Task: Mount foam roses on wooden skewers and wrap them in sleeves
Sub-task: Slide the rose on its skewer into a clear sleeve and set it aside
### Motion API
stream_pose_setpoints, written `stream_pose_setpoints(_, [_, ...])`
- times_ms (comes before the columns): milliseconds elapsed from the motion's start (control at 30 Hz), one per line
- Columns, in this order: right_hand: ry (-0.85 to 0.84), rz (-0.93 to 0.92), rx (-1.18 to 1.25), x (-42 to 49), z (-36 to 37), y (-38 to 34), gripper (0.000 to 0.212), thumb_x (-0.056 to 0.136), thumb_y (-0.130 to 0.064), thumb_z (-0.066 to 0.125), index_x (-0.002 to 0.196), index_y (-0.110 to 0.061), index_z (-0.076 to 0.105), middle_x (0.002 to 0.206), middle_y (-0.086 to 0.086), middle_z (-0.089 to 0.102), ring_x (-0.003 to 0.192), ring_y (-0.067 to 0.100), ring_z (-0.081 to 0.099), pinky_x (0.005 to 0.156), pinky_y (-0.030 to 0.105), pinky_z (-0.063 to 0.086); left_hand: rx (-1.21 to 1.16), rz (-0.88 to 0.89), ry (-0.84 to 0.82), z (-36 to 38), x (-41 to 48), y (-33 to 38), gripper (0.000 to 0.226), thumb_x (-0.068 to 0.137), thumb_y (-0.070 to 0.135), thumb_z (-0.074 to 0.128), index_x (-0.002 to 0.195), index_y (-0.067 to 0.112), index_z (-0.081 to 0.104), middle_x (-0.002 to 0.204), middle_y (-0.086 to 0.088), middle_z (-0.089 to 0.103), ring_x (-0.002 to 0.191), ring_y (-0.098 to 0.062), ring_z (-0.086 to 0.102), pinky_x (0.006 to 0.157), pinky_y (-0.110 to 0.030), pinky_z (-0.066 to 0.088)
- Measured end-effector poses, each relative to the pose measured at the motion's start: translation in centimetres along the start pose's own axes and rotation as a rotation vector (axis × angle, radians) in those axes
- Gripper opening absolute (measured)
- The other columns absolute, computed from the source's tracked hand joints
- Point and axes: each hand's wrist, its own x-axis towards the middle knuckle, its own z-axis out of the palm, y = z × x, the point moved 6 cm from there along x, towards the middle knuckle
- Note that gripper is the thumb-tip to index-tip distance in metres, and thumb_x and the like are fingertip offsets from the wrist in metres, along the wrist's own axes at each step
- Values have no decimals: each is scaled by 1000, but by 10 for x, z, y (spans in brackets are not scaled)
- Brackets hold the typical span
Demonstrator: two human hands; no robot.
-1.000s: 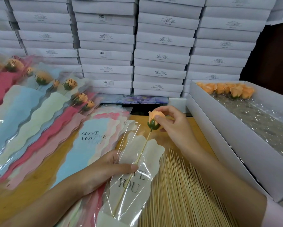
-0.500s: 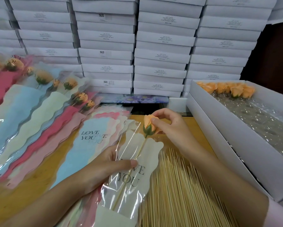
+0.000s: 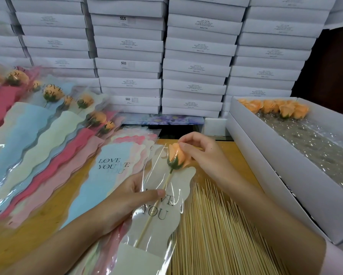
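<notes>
Since the earlier frame the rose [image 3: 176,156] had been pushed further down. Its head, which was above the mouth of the sleeve [image 3: 162,231] then, now lay just inside the clear film, and the right hand [image 3: 208,157] had come down with it.

- Grip, right hand: the rose head was pinched between thumb and fingertips.
- Grip, left hand [image 3: 125,199]: the sleeve was held at mid-length, thumb pressed across the film, fingers seemingly beneath.
- Skewer [image 3: 155,205]: seen through the film, running from the rose's green base to the sleeve's lower fold.
- Sleeve lay tilted over the stack of empty sleeves [image 3: 107,171] and the pile of loose skewers [image 3: 216,235] on the tabletop [image 3: 27,245].
- Wrapped roses [image 3: 53,94] were laid out at far left; unmounted roses [image 3: 275,108] sat in the open box [image 3: 246,139] at right.

Step judged: sleeving, nearly finished. Next, the head would likely need seating fully below the film's mouth, gently so the foam petals were not crushed. The finished piece could then be set with the wrapped ones.
</notes>
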Motion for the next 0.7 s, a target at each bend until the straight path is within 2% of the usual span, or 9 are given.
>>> stream_pose_setpoints(100, [-35, 3, -6, 0, 3, -1, 12, 96, -23, 58, 96, -18, 69, 100, -2, 70, 97, 10, 63, 93, 32, 50, -7, 15, -4, 1, 0, 1, 34, 73, 32, 78, 103, 18, 70, 105, -26, 69, 90, -44, 65, 89, -58, 49])
stream_pose_setpoints(200, [-90, -38, -14, -3, 8, -4, 16, 96, -27, 57, 97, -15, 69, 98, -4, 70, 97, 11, 65, 94, 32, 51, 21, 29, -13, 1, 0, 1, 35, 75, 35, 76, 108, 26, 69, 107, -12, 73, 95, -33, 71, 80, -37, 56])
stream_pose_setpoints(300, [-140, -81, -22, -5, 12, -8, 17, 91, -30, 64, 95, -14, 68, 96, -1, 70, 92, 14, 66, 86, 27, 51, 68, 26, 17, 0, 0, 2, 39, 72, 42, 78, 107, 27, 68, 101, -13, 74, 89, -51, 65, 80, -64, 44])
stream_pose_setpoints(333, [-152, -93, -36, -6, 13, -9, 15, 90, -28, 67, 95, -14, 68, 96, 0, 70, 91, 14, 66, 85, 26, 52, 68, 28, 21, 0, 0, 3, 35, 73, 40, 79, 105, 29, 69, 98, -12, 75, 81, -47, 67, 75, -62, 46])
stream_pose_setpoints(400, [-174, -113, -50, -6, 15, -9, 11, 88, -23, 71, 95, -15, 68, 96, 1, 69, 88, 9, 67, 83, 25, 53, 95, 41, 11, -1, 0, 5, 26, 75, 36, 79, 99, 34, 71, 89, -10, 75, 53, -25, 66, 55, -32, 54])
stream_pose_setpoints(433, [-181, -114, -44, -7, 15, -9, 11, 87, -22, 72, 95, -16, 67, 98, 2, 69, 86, 9, 69, 81, 26, 54, 116, 46, 4, 0, -1, 6, 26, 76, 38, 79, 100, 34, 70, 87, -11, 74, 49, -23, 61, 44, -24, 47])
stream_pose_setpoints(533, [-179, -110, -35, -8, 14, -8, 14, 85, -22, 74, 93, -19, 63, 102, -3, 66, 77, 16, 73, 75, 36, 56, 42, 47, -17, 3, 0, 6, 27, 81, 26, 75, 107, 20, 69, 90, -11, 76, 64, -21, 70, 51, -19, 49])
stream_pose_setpoints(600, [-176, -123, -39, -8, 13, -8, 16, 85, -20, 74, 89, -17, 59, 97, -7, 65, 72, 14, 72, 67, 33, 54, -31, 49, -39, 3, 0, 4, 18, 83, 17, 70, 101, 17, 72, 86, -10, 76, 60, -13, 71, 47, -10, 48])
stream_pose_setpoints(700, [-168, -131, -51, -7, 13, -8, 16, 87, -18, 72, 83, -16, 56, 90, -8, 63, 65, 7, 69, 60, 20, 48, -47, 60, -81, 0, 2, -1, 32, 86, 37, 71, 109, 15, 70, 102, -11, 74, 86, -20, 73, 71, -24, 55])
